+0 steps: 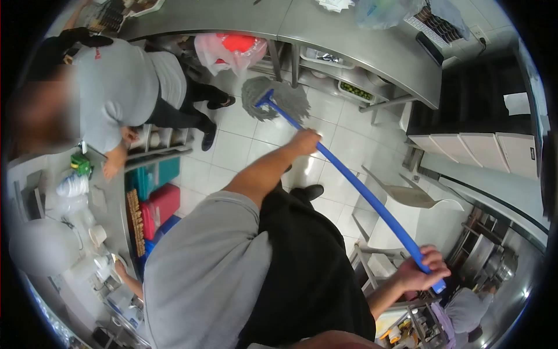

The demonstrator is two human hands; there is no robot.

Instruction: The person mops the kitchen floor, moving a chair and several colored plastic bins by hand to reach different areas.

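I hold a mop by its long blue handle (366, 200), which runs slantwise across the view. My left hand (304, 142) is closed around the lower part of the handle, nearer the mop head. Near the handle's upper end, my right hand (421, 270) is wrapped round it. The grey mop head (293, 100) lies spread on the white tiled floor (232, 148), by the foot of a steel counter, with its blue clamp (265, 100) on top.
A co-worker (125, 81) stands at the left, shoes close to the mop head. A steel counter (349, 43) curves along the far side, with a pink-white bag (231, 51) beneath. A white chair (401, 215) stands right of the handle. Coloured bins (160, 209) line the left; another person (465, 308) is lower right.
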